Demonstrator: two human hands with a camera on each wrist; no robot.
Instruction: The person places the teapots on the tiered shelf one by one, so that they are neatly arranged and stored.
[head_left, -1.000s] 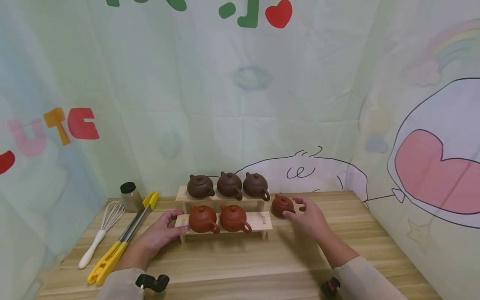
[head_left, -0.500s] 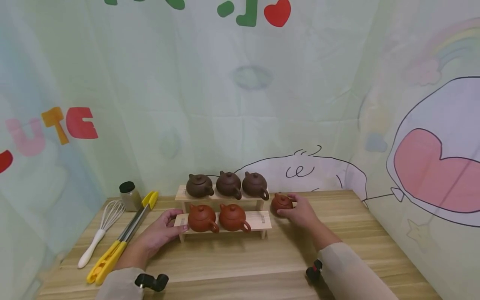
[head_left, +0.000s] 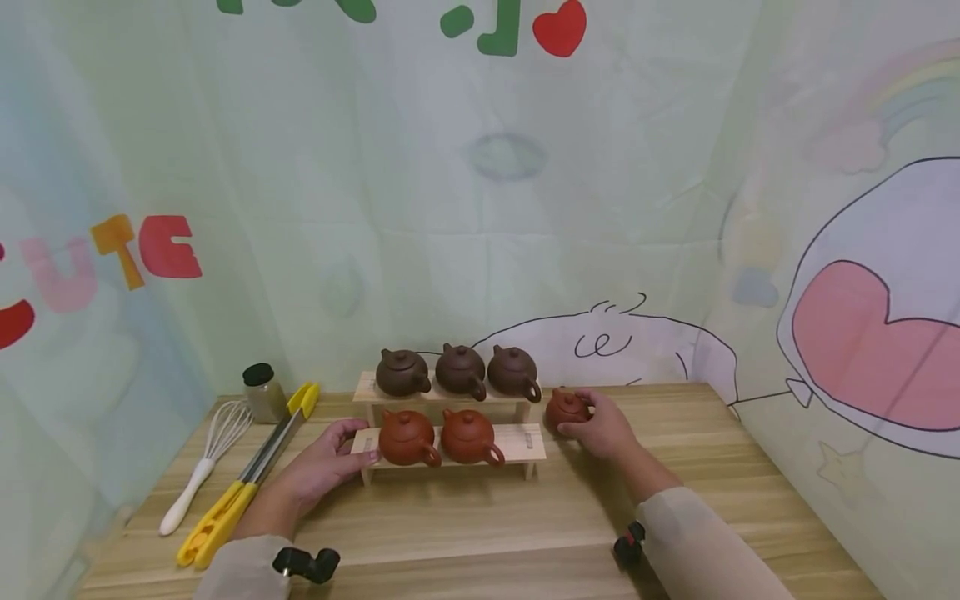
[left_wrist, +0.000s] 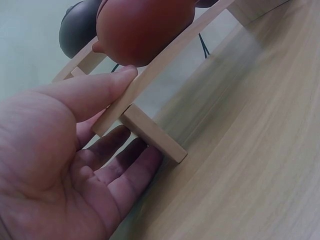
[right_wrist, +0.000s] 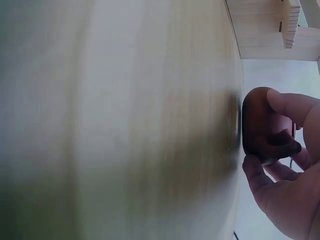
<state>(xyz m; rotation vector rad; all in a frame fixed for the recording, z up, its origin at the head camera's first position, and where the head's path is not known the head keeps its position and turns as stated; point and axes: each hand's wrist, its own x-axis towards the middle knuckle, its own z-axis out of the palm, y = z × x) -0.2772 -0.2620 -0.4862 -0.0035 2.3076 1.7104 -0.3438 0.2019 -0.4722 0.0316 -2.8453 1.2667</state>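
Note:
A two-tier wooden stand [head_left: 517, 440] bears three dark brown teapots [head_left: 460, 369] on its upper shelf and two red-brown teapots [head_left: 405, 437] on the lower one. My left hand [head_left: 324, 468] grips the lower shelf's left end; in the left wrist view the thumb lies on top of the board [left_wrist: 160, 67] and the fingers curl below, beside a leg [left_wrist: 154, 132]. Right of the stand, my right hand [head_left: 602, 427] holds another red-brown teapot [head_left: 562, 408] by its sides. The right wrist view shows that teapot [right_wrist: 257, 117] low at the tabletop, with thumb and fingers around it.
On the left of the wooden table [head_left: 480, 533] lie a white whisk [head_left: 202, 467] and yellow-handled tongs [head_left: 247, 475]. A black-lidded jar [head_left: 262, 396] stands behind them. A printed cloth [head_left: 420, 208] hangs along the back and sides.
My right hand has moved left onto the loose red-brown teapot, and its fingers have closed around it. The left hand keeps its hold on the stand.

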